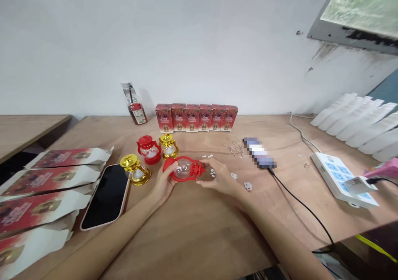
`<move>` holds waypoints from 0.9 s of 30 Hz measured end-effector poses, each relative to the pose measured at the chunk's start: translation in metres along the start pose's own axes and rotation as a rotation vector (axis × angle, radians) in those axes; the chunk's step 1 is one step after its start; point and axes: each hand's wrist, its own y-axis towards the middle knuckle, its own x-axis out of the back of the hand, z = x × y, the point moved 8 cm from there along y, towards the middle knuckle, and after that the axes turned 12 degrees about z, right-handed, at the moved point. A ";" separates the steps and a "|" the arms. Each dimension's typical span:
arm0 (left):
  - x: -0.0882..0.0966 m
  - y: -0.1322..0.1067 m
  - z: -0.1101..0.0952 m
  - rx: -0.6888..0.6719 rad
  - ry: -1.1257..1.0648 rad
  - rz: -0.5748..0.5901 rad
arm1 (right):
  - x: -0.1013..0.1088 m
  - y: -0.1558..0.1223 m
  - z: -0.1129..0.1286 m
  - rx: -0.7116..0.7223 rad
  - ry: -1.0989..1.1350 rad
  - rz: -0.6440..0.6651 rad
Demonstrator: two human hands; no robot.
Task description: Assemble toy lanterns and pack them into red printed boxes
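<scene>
A small red toy lantern (184, 169) with a clear globe lies sideways between my hands, its top pointing right. My left hand (165, 183) grips it at the base, thumb pressed over the red rim. At the other end, the thumb and index finger of my right hand (220, 177) curve around the lantern's pointed top. Left of it stand another red lantern (149, 149), a gold lantern (168, 146) and a tilted gold lantern (136, 169). Small white round pieces (212, 173) lie just beyond my right fingers.
Upright red boxes (192, 117) line the wall beside a bottle (137, 111). Flattened boxes (49, 182) and a dark-screened phone (107, 197) lie left. Right are wire handles (235, 148), a cabled phone (259, 152), a power strip (342, 180) and white sleeves (357, 122).
</scene>
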 end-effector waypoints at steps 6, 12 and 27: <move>0.002 0.000 -0.001 -0.023 -0.014 -0.001 | 0.002 0.001 -0.001 -0.051 -0.010 0.010; 0.000 -0.002 0.000 -0.021 0.045 0.000 | -0.002 -0.005 -0.030 -0.328 0.348 0.048; -0.001 0.000 -0.006 -0.123 0.484 0.032 | 0.023 -0.017 -0.042 -0.275 0.433 -0.353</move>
